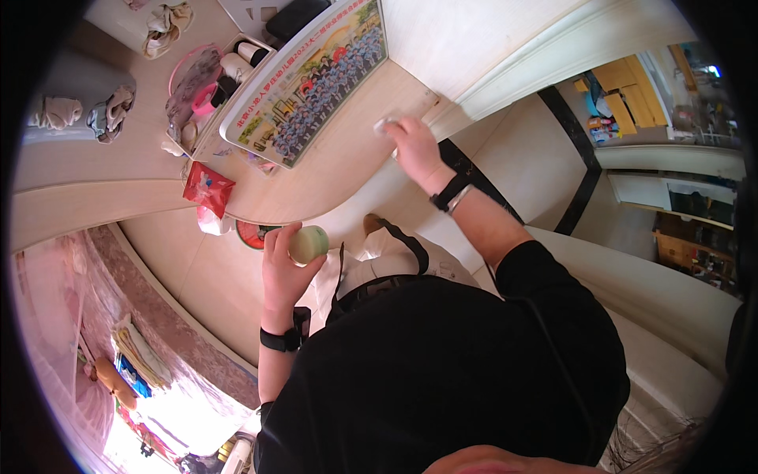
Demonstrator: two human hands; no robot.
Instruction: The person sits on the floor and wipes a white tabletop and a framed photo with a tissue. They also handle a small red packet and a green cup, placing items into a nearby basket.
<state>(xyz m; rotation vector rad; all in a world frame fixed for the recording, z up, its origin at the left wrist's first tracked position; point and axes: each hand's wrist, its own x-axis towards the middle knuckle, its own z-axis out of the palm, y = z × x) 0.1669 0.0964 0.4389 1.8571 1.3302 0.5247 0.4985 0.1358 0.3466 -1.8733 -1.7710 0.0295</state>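
My left hand [285, 266] holds a small pale green jar [309, 244] in front of my waist, fingers around its side. My right hand [414, 148] is shut on a crumpled white tissue or cloth [388, 127], over the right end of the pale wooden desktop [355, 154]; whether the cloth touches the desktop I cannot tell. A large group photo in a white frame [314, 83] stands between my hands and the back of the desktop. Near my left hand, a red packet [208, 188] lies at the desktop's curved edge.
An organizer box [231, 112] with a pink-handled item and bottles stands left of the photo. Below the desk edge is a round red container [251, 234] beside a white bag [211, 221]. A bed [160, 308] is at lower left; a cabinet side panel [474, 41] rises at upper right.
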